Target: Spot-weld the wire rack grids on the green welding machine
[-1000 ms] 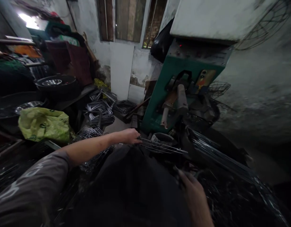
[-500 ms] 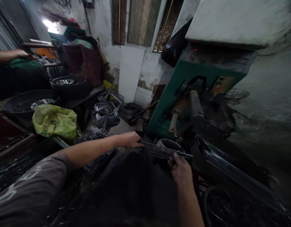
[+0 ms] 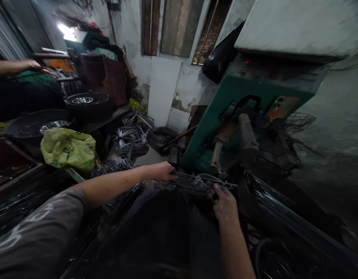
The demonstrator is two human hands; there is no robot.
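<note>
Gripping wire frame [image 3: 193,182] with left hand [image 3: 160,171], right hand [image 3: 225,202]; sleeve lettering [image 3: 20,234] unreadable.

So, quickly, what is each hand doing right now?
Left hand: closed on the left end of the wire frame.
Right hand: closed on the frame's right end.

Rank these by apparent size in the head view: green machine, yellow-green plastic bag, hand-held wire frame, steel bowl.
1. green machine
2. yellow-green plastic bag and wire frame: unranked, because the bag is bulkier and the frame is longer
3. steel bowl, though it sits farther away
</note>
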